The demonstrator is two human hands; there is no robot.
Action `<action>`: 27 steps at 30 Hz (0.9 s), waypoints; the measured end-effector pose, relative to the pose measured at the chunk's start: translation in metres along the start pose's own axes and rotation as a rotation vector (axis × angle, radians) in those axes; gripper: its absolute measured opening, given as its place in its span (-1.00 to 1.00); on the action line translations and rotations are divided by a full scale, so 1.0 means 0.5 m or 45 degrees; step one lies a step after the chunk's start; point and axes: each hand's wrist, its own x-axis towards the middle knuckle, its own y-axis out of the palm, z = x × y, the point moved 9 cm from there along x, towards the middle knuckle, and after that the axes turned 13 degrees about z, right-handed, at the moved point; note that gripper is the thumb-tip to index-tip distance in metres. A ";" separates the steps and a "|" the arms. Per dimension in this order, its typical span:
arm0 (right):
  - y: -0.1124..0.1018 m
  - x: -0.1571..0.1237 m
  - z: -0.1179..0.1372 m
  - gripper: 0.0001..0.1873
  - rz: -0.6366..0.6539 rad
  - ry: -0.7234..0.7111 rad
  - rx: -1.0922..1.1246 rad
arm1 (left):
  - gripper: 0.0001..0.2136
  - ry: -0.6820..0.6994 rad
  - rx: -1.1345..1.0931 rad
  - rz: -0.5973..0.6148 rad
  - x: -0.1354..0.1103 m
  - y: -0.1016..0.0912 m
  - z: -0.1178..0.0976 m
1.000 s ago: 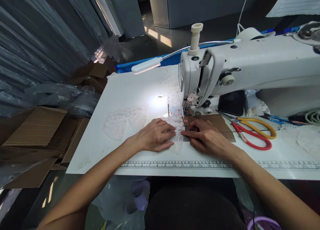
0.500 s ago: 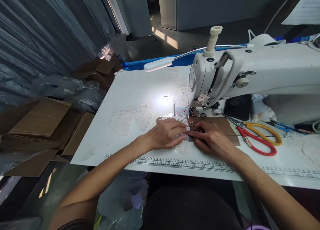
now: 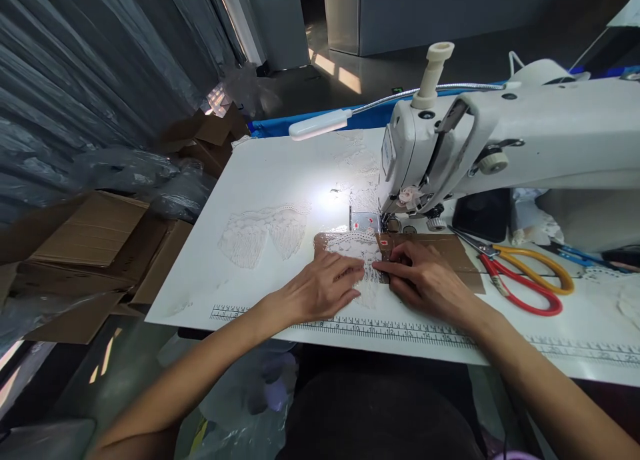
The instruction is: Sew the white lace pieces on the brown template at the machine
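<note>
A strip of white lace (image 3: 357,250) lies on the white sewing table (image 3: 280,180) in front of the needle of a white sewing machine (image 3: 500,140). My left hand (image 3: 323,287) rests flat on the lace with its fingers stretched out. My right hand (image 3: 425,277) presses the lace's right edge against a brown cardboard guide (image 3: 450,247), fingertips pinched on the edge. Both hands meet just below the presser foot (image 3: 387,223).
Scissors with red and yellow handles (image 3: 525,280) lie right of my right hand. Another lace piece (image 3: 260,230) lies at the left. A gooseneck lamp (image 3: 320,123) lights the table. A ruler (image 3: 350,323) runs along the front edge. Cardboard boxes (image 3: 90,247) stand left of the table.
My left hand has slid back toward me along the lace, uncovering more of it. My right hand stays on the edge at the guide. The camera shifted left.
</note>
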 end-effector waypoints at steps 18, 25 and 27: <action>0.001 -0.001 -0.004 -0.64 -0.021 0.004 0.026 | -0.86 0.078 -0.094 -0.270 -0.013 -0.022 -0.011; 0.001 -0.001 -0.005 -0.65 -0.025 0.009 0.015 | -0.86 0.078 -0.094 -0.229 -0.011 -0.016 -0.005; 0.002 -0.001 -0.006 -0.64 -0.020 0.015 0.009 | -0.82 0.065 -0.089 -0.223 -0.004 -0.021 0.002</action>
